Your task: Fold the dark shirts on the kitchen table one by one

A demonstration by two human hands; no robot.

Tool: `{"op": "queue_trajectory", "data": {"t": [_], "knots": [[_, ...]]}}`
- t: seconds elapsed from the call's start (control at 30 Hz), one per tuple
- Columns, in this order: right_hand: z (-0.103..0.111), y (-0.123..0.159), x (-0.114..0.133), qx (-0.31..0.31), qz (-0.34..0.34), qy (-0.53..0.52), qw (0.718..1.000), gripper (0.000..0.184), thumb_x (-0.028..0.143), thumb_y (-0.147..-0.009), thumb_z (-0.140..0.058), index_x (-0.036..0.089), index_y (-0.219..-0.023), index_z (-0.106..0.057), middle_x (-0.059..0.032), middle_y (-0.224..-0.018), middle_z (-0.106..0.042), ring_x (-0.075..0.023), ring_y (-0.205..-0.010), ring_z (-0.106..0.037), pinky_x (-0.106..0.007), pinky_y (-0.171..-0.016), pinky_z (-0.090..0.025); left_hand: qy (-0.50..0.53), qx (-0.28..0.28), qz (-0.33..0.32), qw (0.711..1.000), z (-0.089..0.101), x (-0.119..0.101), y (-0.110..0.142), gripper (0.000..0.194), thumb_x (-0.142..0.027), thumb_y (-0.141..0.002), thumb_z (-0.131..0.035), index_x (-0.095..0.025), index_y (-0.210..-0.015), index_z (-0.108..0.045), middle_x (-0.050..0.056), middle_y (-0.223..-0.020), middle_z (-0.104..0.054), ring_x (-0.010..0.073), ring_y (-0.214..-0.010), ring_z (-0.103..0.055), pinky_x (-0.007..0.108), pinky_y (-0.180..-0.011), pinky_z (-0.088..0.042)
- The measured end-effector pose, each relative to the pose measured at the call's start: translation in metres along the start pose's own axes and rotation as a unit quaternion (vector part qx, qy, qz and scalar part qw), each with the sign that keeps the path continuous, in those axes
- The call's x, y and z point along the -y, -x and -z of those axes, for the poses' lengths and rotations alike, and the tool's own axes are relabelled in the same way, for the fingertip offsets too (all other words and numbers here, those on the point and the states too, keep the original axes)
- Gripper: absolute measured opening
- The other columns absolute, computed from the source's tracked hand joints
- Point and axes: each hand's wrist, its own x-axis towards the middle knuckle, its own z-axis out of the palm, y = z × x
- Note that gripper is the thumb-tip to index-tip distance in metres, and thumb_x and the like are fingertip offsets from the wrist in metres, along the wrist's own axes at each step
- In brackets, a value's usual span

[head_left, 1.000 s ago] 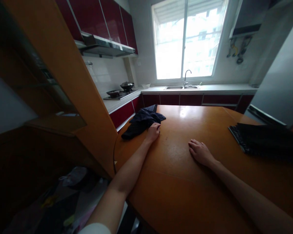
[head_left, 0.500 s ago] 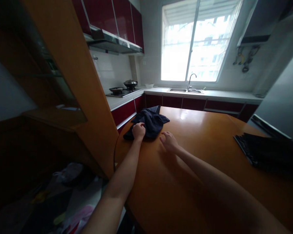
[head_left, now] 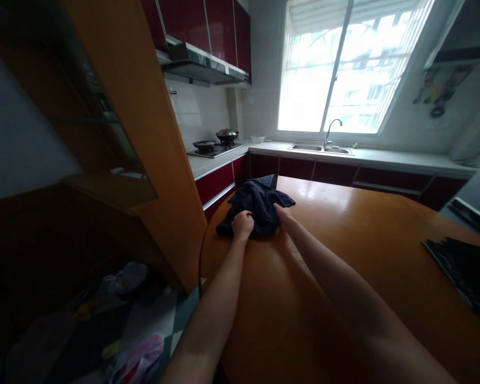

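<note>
A crumpled dark navy garment (head_left: 260, 200) lies on the far left part of the wooden table (head_left: 344, 234); its exact kind does not show. My left hand (head_left: 243, 225) is closed over the near left part of the cloth, fingers curled into it. At the garment's right edge, my right hand (head_left: 283, 216) grips the fabric, with its thumb on top and the other fingers mostly hidden.
Black folded plastic-like sheets (head_left: 462, 272) lie at the table's right edge. A wooden cabinet (head_left: 172, 213) stands close on the left. Beyond are a stove with pans (head_left: 227, 136) and a sink (head_left: 324, 149). Plastic bags (head_left: 142, 354) sit on the floor.
My right hand has moved from beside the garment onto its right edge and taken hold of it. My left hand stays on the cloth. The view has turned slightly left.
</note>
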Motion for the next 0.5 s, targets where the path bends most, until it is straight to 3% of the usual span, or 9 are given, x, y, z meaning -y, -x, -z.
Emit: {"op": "queue_trajectory", "data": {"t": [0.07,0.13,0.2,0.27,0.33,0.4,0.5], "knots": [[-0.002,-0.004,0.007,-0.013,0.007,0.013,1.000,0.052,0.050,-0.097,-0.040,0.009,-0.120,-0.062,-0.0137,-0.102,-0.070,-0.0262,-0.096,-0.067,-0.038,-0.082,-0.055,0.020,-0.009,0.002,1.000,0.000,0.001,-0.001,0.028,-0.013,-0.083,-0.054,-0.023,-0.094,-0.077,0.009,-0.102,-0.077,0.0297,-0.101,-0.069,0.041,-0.092,-0.050],[-0.005,0.000,0.016,-0.027,0.035,0.027,0.999,0.053,0.050,-0.097,-0.042,0.009,-0.122,-0.062,-0.0155,-0.118,-0.066,-0.0274,-0.111,-0.062,-0.038,-0.094,-0.051,0.048,-0.031,0.001,0.998,0.001,0.002,-0.003,0.027,-0.014,-0.083,-0.053,-0.022,-0.094,-0.077,0.009,-0.103,-0.076,0.0282,-0.101,-0.069,0.039,-0.094,-0.050],[-0.013,0.012,0.023,-0.001,0.123,0.071,0.990,0.049,0.047,-0.095,-0.049,0.013,-0.127,-0.062,-0.0138,-0.133,-0.060,-0.0271,-0.128,-0.051,-0.037,-0.107,-0.043,0.084,-0.067,-0.002,0.994,0.005,0.004,-0.009,0.030,-0.014,-0.087,-0.049,-0.020,-0.100,-0.076,0.009,-0.109,-0.074,0.0257,-0.107,-0.067,0.036,-0.098,-0.049],[-0.022,0.029,0.026,0.084,0.263,0.147,0.950,0.046,0.041,-0.093,-0.055,0.016,-0.131,-0.061,-0.0124,-0.141,-0.055,-0.0260,-0.135,-0.045,-0.037,-0.114,-0.035,0.121,-0.109,0.003,0.987,0.011,0.007,-0.016,0.036,-0.015,-0.090,-0.043,-0.019,-0.110,-0.072,0.009,-0.116,-0.072,0.0234,-0.113,-0.064,0.034,-0.102,-0.046],[-0.032,0.047,0.024,0.184,0.376,0.222,0.881,0.042,0.037,-0.094,-0.055,0.014,-0.129,-0.063,-0.0146,-0.140,-0.055,-0.0263,-0.133,-0.047,-0.039,-0.114,-0.035,0.154,-0.142,0.018,0.978,0.016,0.009,-0.022,0.041,-0.015,-0.093,-0.036,-0.016,-0.119,-0.067,0.010,-0.119,-0.070,0.0230,-0.116,-0.063,0.035,-0.103,-0.046],[-0.038,0.061,0.017,0.247,0.415,0.268,0.833,0.034,0.032,-0.096,-0.052,0.012,-0.119,-0.068,-0.0158,-0.132,-0.061,-0.0261,-0.125,-0.055,-0.040,-0.113,-0.036,0.179,-0.163,0.035,0.970,0.019,0.012,-0.026,0.042,-0.017,-0.095,-0.034,-0.013,-0.127,-0.062,0.013,-0.121,-0.069,0.0240,-0.116,-0.063,0.036,-0.102,-0.047],[-0.036,0.068,0.006,0.299,0.422,0.284,0.807,0.024,0.025,-0.095,-0.053,0.016,-0.104,-0.074,-0.0110,-0.119,-0.069,-0.0232,-0.114,-0.062,-0.038,-0.110,-0.038,0.200,-0.187,0.044,0.961,0.017,0.016,-0.025,0.051,-0.025,-0.093,-0.052,-0.012,-0.142,-0.048,0.017,-0.135,-0.060,0.0259,-0.127,-0.056,0.036,-0.107,-0.044]]}}
